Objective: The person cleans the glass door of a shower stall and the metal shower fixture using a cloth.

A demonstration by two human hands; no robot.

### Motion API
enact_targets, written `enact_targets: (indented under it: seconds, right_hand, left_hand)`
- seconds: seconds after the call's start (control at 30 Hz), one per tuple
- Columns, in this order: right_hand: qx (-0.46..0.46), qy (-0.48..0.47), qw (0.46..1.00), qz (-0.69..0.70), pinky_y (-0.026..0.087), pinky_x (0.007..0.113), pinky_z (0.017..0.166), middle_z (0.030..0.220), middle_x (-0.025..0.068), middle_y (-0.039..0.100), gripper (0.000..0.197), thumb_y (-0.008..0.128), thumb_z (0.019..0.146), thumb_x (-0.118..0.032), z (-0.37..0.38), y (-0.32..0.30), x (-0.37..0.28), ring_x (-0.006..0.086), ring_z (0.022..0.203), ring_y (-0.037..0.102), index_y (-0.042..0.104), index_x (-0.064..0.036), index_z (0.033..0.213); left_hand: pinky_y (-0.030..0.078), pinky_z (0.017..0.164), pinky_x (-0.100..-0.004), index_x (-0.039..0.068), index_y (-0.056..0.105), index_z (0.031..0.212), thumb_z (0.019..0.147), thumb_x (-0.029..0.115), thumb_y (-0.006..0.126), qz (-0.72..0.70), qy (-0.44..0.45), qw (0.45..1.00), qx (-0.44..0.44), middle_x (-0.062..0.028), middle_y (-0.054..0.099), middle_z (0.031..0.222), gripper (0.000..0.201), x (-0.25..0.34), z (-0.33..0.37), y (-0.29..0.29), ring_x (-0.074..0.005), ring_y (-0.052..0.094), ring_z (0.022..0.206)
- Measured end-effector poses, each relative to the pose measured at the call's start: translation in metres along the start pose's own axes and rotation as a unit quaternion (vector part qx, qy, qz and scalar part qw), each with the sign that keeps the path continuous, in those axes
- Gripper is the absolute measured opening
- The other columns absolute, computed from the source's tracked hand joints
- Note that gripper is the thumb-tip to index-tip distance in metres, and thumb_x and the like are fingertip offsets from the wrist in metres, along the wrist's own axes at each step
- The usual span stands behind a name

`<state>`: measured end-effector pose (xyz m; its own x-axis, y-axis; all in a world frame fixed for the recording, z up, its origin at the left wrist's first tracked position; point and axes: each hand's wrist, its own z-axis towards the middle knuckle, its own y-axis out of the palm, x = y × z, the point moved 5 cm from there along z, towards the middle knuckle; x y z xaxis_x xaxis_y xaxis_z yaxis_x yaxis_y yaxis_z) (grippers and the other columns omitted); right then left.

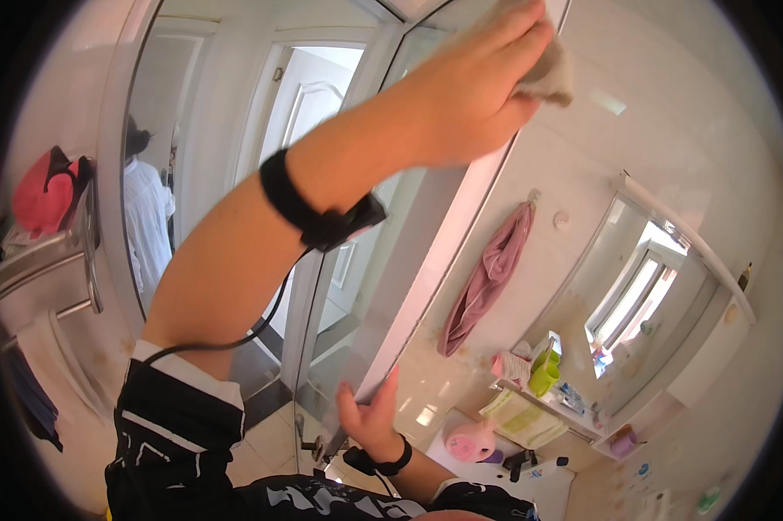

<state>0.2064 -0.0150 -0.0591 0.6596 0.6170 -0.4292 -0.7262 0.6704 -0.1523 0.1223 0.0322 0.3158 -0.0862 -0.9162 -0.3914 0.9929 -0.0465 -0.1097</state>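
My left hand [483,95] is raised high across the view, its fingers wrapped round a grey-beige cloth [552,76]. The cloth lies against the upper part of a glass door's white frame [448,252]; part of the cloth is hidden behind the fingers. Lower down, my right hand [372,421] grips the edge of the same frame, thumb on one side and fingers on the other. A door handle [315,447] sits just left of my right hand. Black straps with small devices circle both wrists, and a cable runs along my left forearm.
A pink towel [487,278] hangs on the tiled wall. Further right are a mirror [643,286] and a shelf with a green cup [544,375], above a pink basin [470,441]. A metal rack [40,260] stands left. A person in white [148,213] shows beyond the glass.
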Motion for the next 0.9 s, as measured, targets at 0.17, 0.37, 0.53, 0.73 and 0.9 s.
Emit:
enact_targets:
  seconds: [0.17, 0.37, 0.53, 0.73, 0.9]
  right_hand:
    - [0.007, 0.046, 0.997, 0.061, 0.048, 0.035, 0.095, 0.124, 0.0176, 0.055, 0.073, 0.064, 0.084, 0.002, -0.009, -0.023, 0.018, 0.0239, 0.111, 0.059, 0.025, 0.0096, 0.146]
    - [-0.036, 0.024, 0.996, 0.073, 0.036, 0.039, 0.112, 0.152, 0.0231, 0.033, 0.082, 0.067, 0.084, -0.008, 0.000, -0.038, 0.026, 0.0305, 0.139, 0.040, 0.022, 0.0079, 0.151]
    - [-0.040, 0.063, 0.995, 0.064, 0.037, 0.037, 0.109, 0.146, 0.0201, 0.038, 0.079, 0.065, 0.085, -0.004, -0.022, -0.059, 0.058, 0.0264, 0.131, 0.045, 0.021, 0.0062, 0.150]
    - [-0.018, 0.065, 0.991, 0.119, 0.037, 0.040, 0.107, 0.146, 0.0218, 0.034, 0.091, 0.062, 0.080, 0.007, -0.013, -0.045, 0.049, 0.0293, 0.129, 0.043, 0.007, 0.0051, 0.153]
    - [-0.058, 0.053, 0.981, 0.176, 0.037, 0.040, 0.108, 0.149, 0.0214, 0.033, 0.085, 0.058, 0.083, 0.001, -0.009, -0.063, 0.054, 0.0298, 0.131, 0.042, 0.010, 0.0054, 0.153]
  left_hand:
    - [0.018, 0.121, -0.0553, -0.002, 0.034, 0.151, 0.087, 0.013, 0.060, -0.112, 0.013, 0.992, -0.051, -0.0215, 0.025, 0.161, 0.071, 0.052, -0.130, 0.032, -0.0398, 0.023, 0.149]
    - [0.035, 0.116, -0.0476, -0.004, 0.053, 0.137, 0.083, 0.022, 0.066, -0.062, -0.013, 0.994, -0.091, -0.0212, 0.041, 0.152, 0.061, 0.110, -0.263, 0.050, -0.0391, 0.042, 0.140]
    - [0.030, 0.118, -0.0463, -0.001, 0.050, 0.140, 0.082, 0.022, 0.066, -0.118, -0.010, 0.988, -0.098, -0.0182, 0.039, 0.155, 0.065, 0.103, -0.238, 0.065, -0.0361, 0.036, 0.144]
    - [0.027, 0.118, -0.0491, -0.001, 0.034, 0.151, 0.077, 0.019, 0.072, -0.088, -0.052, 0.994, -0.042, -0.0200, 0.027, 0.161, 0.086, 0.066, -0.177, 0.067, -0.0379, 0.027, 0.148]
    - [0.022, 0.119, -0.0509, -0.002, 0.026, 0.154, 0.082, 0.021, 0.070, -0.116, -0.113, 0.987, -0.022, -0.0220, 0.021, 0.162, 0.087, 0.073, -0.184, 0.088, -0.0403, 0.022, 0.150]
